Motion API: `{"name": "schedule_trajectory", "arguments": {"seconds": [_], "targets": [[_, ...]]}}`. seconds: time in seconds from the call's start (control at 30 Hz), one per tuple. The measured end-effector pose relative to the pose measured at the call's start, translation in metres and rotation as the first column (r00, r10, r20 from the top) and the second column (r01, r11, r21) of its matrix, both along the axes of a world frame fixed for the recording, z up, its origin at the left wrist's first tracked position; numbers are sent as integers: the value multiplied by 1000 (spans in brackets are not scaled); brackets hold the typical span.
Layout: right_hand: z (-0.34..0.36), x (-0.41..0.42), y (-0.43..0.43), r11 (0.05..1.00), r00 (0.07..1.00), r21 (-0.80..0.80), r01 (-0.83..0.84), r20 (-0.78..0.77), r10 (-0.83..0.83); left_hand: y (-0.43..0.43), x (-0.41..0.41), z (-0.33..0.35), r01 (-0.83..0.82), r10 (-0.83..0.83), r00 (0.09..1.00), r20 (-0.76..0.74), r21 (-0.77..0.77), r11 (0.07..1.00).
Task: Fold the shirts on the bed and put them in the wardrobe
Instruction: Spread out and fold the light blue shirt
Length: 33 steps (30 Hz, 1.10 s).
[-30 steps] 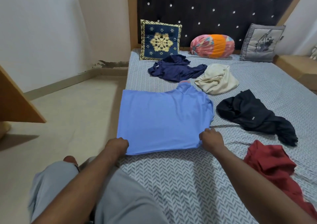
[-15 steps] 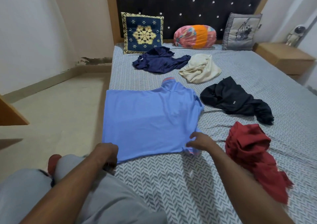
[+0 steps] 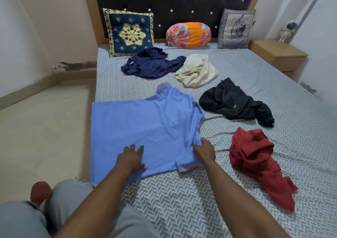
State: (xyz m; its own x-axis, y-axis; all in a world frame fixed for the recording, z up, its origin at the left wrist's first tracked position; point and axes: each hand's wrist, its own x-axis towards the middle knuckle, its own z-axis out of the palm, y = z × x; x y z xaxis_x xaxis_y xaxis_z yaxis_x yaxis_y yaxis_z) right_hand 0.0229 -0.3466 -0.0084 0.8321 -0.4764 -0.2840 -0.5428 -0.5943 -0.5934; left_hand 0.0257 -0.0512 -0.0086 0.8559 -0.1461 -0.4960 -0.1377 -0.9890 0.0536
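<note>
A light blue polo shirt [image 3: 142,124] lies spread on the bed [image 3: 182,201] near its left edge, collar pointing away from me. My left hand [image 3: 131,158] presses flat on its lower part with fingers spread. My right hand [image 3: 205,149] grips the shirt's right edge, where the fabric bunches. A striped sleeve cuff shows below that hand. Crumpled on the bed lie a red shirt [image 3: 255,161], a black shirt [image 3: 235,102], a cream shirt [image 3: 197,70] and a navy shirt [image 3: 151,64].
Three cushions lean on the dark headboard: a navy one [image 3: 128,32], an orange-pink bolster [image 3: 188,35] and a grey one [image 3: 235,28]. A wooden bedside table [image 3: 277,54] stands at the right. Bare floor [image 3: 45,128] runs along the bed's left side. My knees are at the bottom left.
My left hand left the shirt's lower left corner and now presses flat on its middle. My right hand shifted up along the right edge, folding the right sleeve in.
</note>
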Motion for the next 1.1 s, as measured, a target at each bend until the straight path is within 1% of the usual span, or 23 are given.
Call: {"name": "schedule_trajectory", "arguments": {"seconds": [0.07, 0.13, 0.17, 0.27, 0.3, 0.33, 0.4, 0.5, 0.57, 0.67, 0.73, 0.87, 0.93, 1.0, 1.07, 1.1], "targets": [[10, -7, -12, 990, 991, -56, 129, 44, -127, -8, 10, 4, -31, 31, 999, 12, -2, 1000], [11, -21, -32, 961, 975, -168, 221, 47, -216, -17, 20, 6, -35, 35, 999, 13, 26, 999], [10, -28, -41, 946, 971, -220, 237, 19, -239, -21, 24, 6, -30, 30, 999, 14, 51, 998], [2, -44, -58, 928, 951, -321, 192, -174, -257, -31, 36, 4, -23, 27, 999, -26, 123, 992], [0, -45, -60, 923, 945, -344, 172, -208, -254, -34, 40, 6, -23, 30, 998, -46, 142, 990], [-2, -43, -63, 918, 943, -357, 170, -210, -256, -37, 44, 7, -22, 32, 998, -62, 159, 987], [-5, -30, -67, 927, 960, -325, 187, -140, -242, -39, 47, 9, -8, 17, 999, -43, 188, 982], [-7, 7, -72, 978, 993, -179, 108, -36, -116, -38, 48, 6, 37, -42, 999, 22, 203, 979], [-12, 33, -73, 989, 996, -128, 74, -37, -79, -36, 50, 3, 50, -53, 999, 10, 189, 981], [-23, 56, -71, 988, 986, -133, 80, -138, -98, -34, 57, 4, 55, -53, 998, -19, 188, 981], [-25, 59, -74, 985, 981, -152, 83, -162, -108, -34, 62, 6, 65, -63, 998, -17, 208, 976], [-32, 56, -94, 960, 955, -182, 213, -167, -244, -36, 81, 12, 66, -50, 996, -75, 235, 970], [-33, 60, -96, 954, 956, -148, 261, -97, -277, -35, 96, 16, 16, -3, 997, -78, 168, 986], [-32, 76, -95, 958, 961, -81, 276, -2, -277, -34, 113, 18, -10, 11, 1000, -12, 106, 994], [-29, 96, -94, 966, 965, -23, 259, 52, -258, -35, 122, 16, -3, -2, 999, 54, 86, 996], [-29, 106, -96, 971, 970, -4, 238, 59, -238, -35, 124, 13, -3, -1, 998, 55, 69, 998]]}}
